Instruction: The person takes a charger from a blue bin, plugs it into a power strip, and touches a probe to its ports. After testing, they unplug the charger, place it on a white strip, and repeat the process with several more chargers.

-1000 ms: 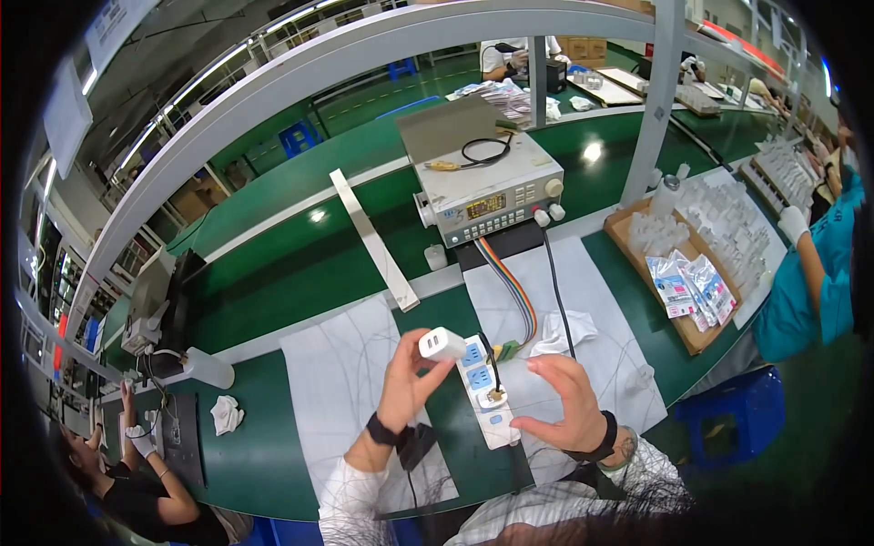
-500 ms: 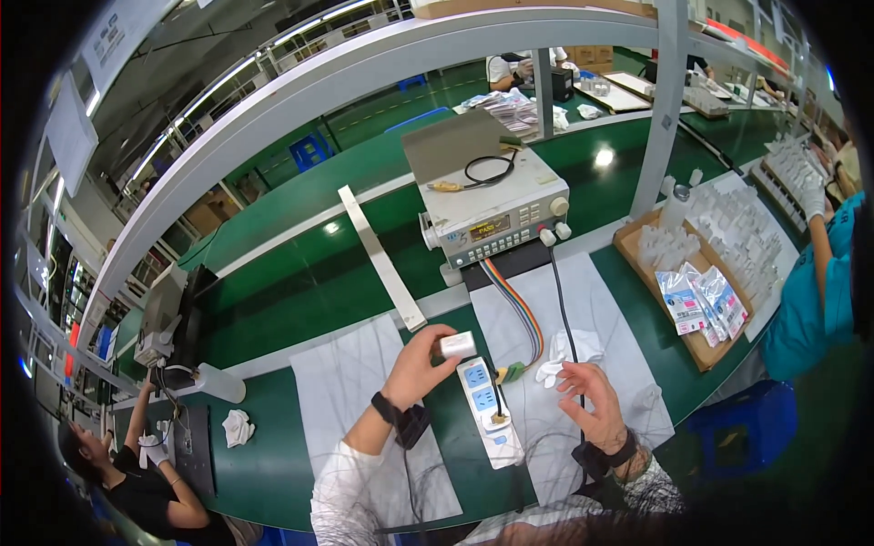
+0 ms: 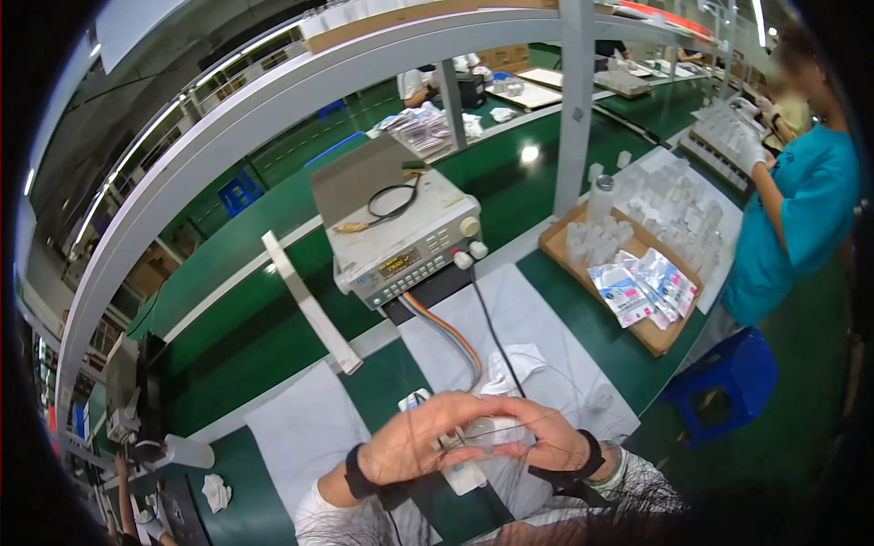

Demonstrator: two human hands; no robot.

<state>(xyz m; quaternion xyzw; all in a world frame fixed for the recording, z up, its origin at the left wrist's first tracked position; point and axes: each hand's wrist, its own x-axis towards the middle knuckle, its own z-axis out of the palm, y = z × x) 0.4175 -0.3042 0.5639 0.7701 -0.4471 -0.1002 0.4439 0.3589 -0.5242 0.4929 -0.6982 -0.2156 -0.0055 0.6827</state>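
My left hand (image 3: pixel 414 439) and my right hand (image 3: pixel 551 439) come together above the white power strip (image 3: pixel 469 477), fingertips meeting. Curled fingers of the left hand hold a small white plug-in adapter (image 3: pixel 449 442), with what look like its metal prongs showing; the rest is covered. Inside the right hand's grasp is a clear, translucent plastic piece (image 3: pixel 501 433), partly hidden by the fingers. Just beyond them a crumpled white cloth (image 3: pixel 514 366) lies on a white sheet (image 3: pixel 555 337). Ribbon wires run from the grey tester (image 3: pixel 401 241) toward the strip.
A cardboard tray (image 3: pixel 651 337) at the right holds printed packets (image 3: pixel 642 287) and clear plastic pieces. More clear pieces (image 3: pixel 674 205) cover the white surface behind it. A person in teal (image 3: pixel 792 218) stands there by a blue stool (image 3: pixel 728 382). A metal bar (image 3: pixel 309 305) lies left of the tester.
My hands have moved together, the left rightward with the adapter. The right, which had been apart with loosely curled fingers, now holds a clear plastic piece. The view has turned to the right.
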